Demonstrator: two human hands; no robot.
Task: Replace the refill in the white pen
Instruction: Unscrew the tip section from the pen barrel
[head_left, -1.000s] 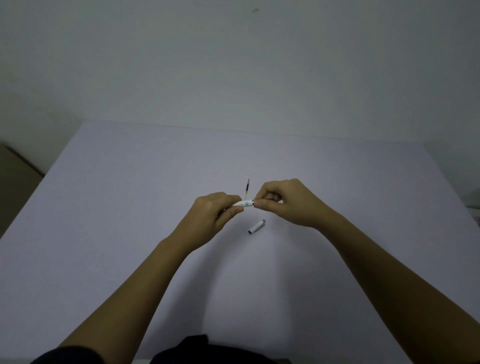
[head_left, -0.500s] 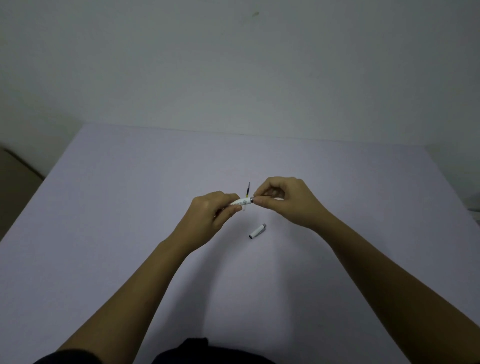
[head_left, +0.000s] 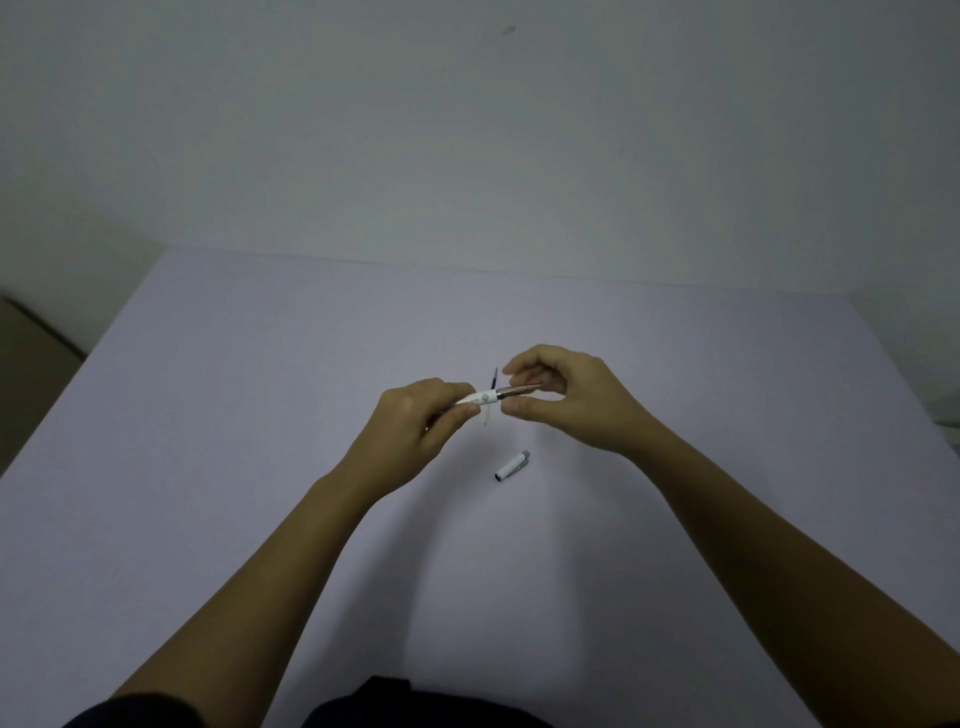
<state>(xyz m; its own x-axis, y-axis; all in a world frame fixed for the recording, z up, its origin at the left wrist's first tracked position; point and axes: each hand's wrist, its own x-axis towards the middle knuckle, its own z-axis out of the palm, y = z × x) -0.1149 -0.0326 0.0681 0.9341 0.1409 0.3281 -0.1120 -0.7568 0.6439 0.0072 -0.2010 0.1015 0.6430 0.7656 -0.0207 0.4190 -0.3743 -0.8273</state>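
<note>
My left hand (head_left: 410, 431) grips the white pen (head_left: 479, 399) by its barrel, holding it level above the table. The pen's metallic front section (head_left: 519, 391) points right into my right hand (head_left: 571, 402). That hand's thumb and forefinger curve above and below the section with small gaps, and its tip reaches the curled fingers. Whether they grip it is unclear. A thin refill (head_left: 494, 376) lies on the table behind the pen, dark at its far end and partly hidden. The white pen cap (head_left: 512, 466) lies on the table below my hands.
The pale lilac table (head_left: 234, 415) runs back to a plain wall. Its left edge drops off to a brown floor (head_left: 31, 358). Dark clothing (head_left: 384, 701) shows at the bottom edge.
My right hand's fingers have loosened and shifted right, baring the pen's metallic front section that they pinched before. My left hand keeps its hold on the barrel.
</note>
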